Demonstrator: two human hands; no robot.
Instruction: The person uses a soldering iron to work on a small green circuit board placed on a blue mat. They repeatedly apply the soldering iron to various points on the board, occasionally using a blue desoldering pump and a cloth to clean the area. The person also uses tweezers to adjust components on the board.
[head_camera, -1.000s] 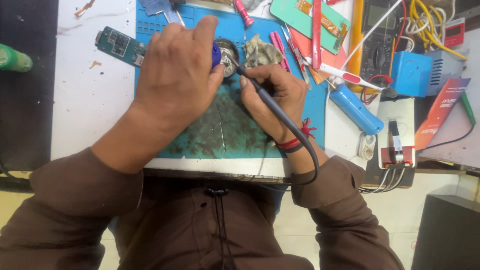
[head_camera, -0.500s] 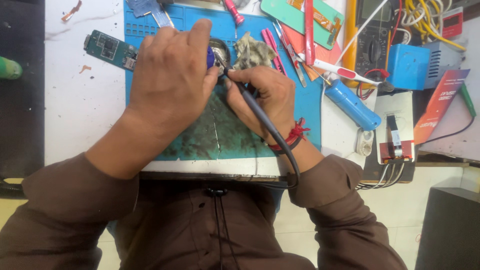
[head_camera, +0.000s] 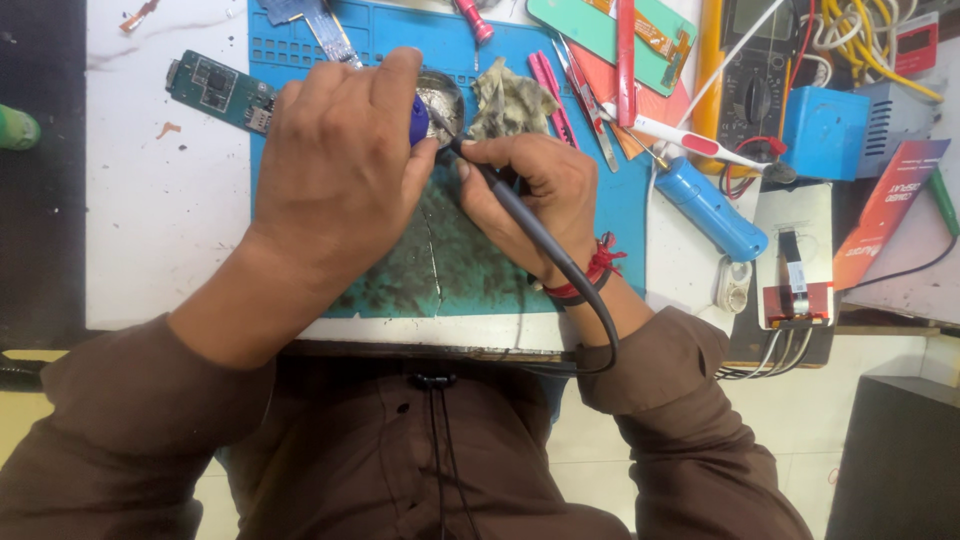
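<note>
My left hand (head_camera: 335, 170) lies over the blue work mat (head_camera: 600, 200) and grips a small purple-blue object (head_camera: 418, 118), mostly hidden under the fingers. My right hand (head_camera: 530, 190) holds a dark soldering iron (head_camera: 500, 195) like a pen, its cable looping back past my wrist. The iron's tip points up-left toward a round silvery tin (head_camera: 445, 95) next to the purple object. A crumpled grey-green wad (head_camera: 510, 100) lies just right of the tin.
A green circuit board (head_camera: 215, 88) lies on the white table left of the mat. Pink tweezers (head_camera: 550, 85), a blue cylinder (head_camera: 710, 205), a yellow-cased meter (head_camera: 745, 70), a blue box (head_camera: 825, 130) and tangled wires crowd the right side.
The view has shifted slightly, and both hands stay over the mat. The iron's tip stays close to the tin and the purple object.
</note>
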